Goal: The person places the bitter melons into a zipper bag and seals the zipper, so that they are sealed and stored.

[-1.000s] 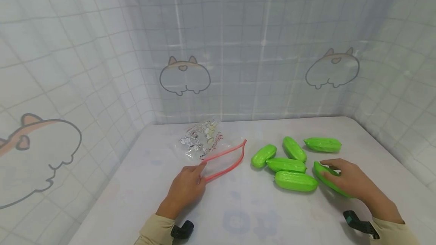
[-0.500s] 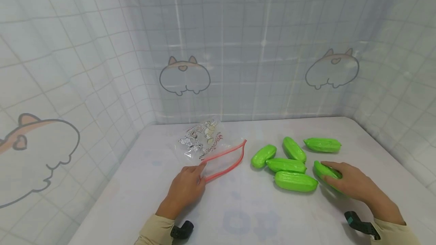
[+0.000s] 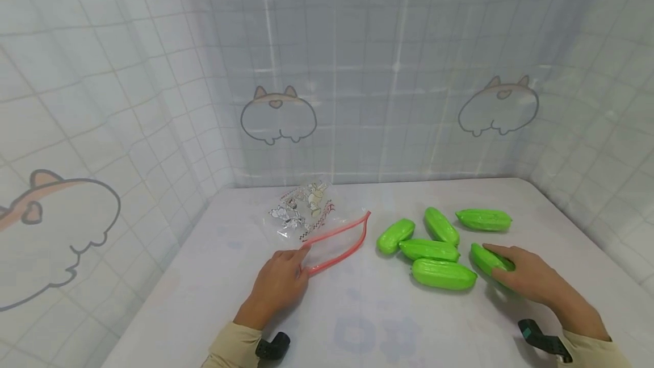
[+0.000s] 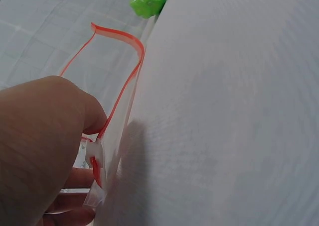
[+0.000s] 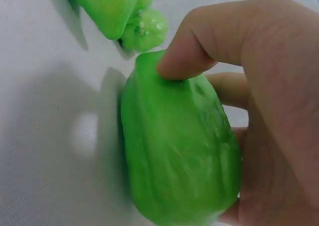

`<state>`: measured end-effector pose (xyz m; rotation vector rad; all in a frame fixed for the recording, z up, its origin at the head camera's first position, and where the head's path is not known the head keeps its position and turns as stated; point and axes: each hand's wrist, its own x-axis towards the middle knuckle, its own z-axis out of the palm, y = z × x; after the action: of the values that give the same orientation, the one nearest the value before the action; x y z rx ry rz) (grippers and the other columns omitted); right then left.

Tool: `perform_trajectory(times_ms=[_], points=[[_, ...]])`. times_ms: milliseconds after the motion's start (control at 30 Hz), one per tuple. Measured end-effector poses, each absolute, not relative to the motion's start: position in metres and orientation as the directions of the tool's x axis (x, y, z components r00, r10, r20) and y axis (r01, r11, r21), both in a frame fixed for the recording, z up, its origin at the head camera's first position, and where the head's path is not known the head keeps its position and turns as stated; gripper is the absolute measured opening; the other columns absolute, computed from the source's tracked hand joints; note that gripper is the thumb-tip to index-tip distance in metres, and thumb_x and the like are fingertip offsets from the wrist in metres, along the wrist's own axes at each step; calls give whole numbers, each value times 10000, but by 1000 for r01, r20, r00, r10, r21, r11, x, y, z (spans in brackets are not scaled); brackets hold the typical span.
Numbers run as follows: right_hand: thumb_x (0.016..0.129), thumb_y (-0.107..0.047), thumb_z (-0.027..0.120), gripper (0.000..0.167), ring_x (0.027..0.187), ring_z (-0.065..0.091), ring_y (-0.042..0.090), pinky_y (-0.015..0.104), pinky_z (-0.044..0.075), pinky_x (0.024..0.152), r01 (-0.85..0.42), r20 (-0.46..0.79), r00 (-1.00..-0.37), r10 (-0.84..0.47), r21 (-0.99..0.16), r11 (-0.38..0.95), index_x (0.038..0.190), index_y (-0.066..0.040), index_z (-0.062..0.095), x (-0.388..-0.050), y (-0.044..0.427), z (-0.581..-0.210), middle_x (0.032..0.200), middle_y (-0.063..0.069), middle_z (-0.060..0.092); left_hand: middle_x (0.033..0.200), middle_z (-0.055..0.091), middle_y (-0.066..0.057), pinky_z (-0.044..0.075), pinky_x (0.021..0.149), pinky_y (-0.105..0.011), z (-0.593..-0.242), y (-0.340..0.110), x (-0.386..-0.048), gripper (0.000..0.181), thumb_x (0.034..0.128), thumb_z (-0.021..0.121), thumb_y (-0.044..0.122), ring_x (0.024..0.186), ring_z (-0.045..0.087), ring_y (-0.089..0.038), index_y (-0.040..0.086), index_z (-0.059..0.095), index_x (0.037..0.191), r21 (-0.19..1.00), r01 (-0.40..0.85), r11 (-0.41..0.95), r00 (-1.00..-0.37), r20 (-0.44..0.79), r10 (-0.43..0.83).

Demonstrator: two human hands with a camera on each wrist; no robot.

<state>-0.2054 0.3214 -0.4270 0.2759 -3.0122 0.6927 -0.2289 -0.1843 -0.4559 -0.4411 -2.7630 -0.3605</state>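
Note:
A clear plastic bag (image 3: 301, 214) with printed figures lies on the table, its red-edged mouth (image 3: 339, 260) spread apart toward the cucumbers. The left hand (image 3: 280, 280) pinches the near end of that mouth; in the left wrist view the hand (image 4: 45, 136) has a white slider between its fingers, on the red strip (image 4: 119, 99). The right hand (image 3: 533, 274) grips a green cucumber-like vegetable (image 3: 487, 260) from above. In the right wrist view the thumb of the hand (image 5: 269, 81) presses on this vegetable (image 5: 174, 146), with other fingers around its far side.
Left of the gripped one lie several more green vegetables (image 3: 443, 274), some touching; one (image 3: 483, 220) sits apart behind it. A tiled-pattern sheet (image 3: 357, 72) with cartoon drawings rises around the table's back and sides. Black devices (image 3: 273, 346) are on both wrists.
The right hand has closed more snugly around its vegetable, the thumb and fingers now nearer to its surface. The left hand and the bag have hardly moved.

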Motion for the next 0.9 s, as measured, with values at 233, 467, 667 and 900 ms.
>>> perform_trajectory(times_ms=[233,467,667,900], points=[[926,-297,661,619,1056,600,480,592,502,783,-183,145,-981,-129,-474,861,1414,44,492,-207,322,-428,1235,340,588,1195,671,-120,488,942,-493,-458,-183,-229,494,903,670,263,1129,592,-321,133,622,1378,212,324,922,-909,341,241],[956,-349,657,678,969,637,451,446,523,644,-168,197,-978,-73,-526,834,1463,25,407,-209,320,-426,1273,376,538,1167,672,-113,495,929,-500,-458,-183,-228,496,895,678,267,1133,590,-319,137,629,1371,213,312,926,-907,357,224],[968,-394,645,687,982,645,463,410,524,620,-165,217,-975,-49,-558,813,1481,-8,403,-208,316,-427,1308,361,533,1180,692,-97,513,896,-511,-458,-185,-229,506,894,680,303,1107,617,-327,158,627,1376,165,299,940,-904,364,223],[977,-405,631,669,979,658,453,387,517,615,-178,230,-972,-52,-570,802,1492,-42,408,-207,311,-428,1336,339,534,1148,703,-79,529,742,-437,-456,-183,-229,512,886,689,349,965,596,-289,187,636,1369,89,275,957,-906,356,227]])
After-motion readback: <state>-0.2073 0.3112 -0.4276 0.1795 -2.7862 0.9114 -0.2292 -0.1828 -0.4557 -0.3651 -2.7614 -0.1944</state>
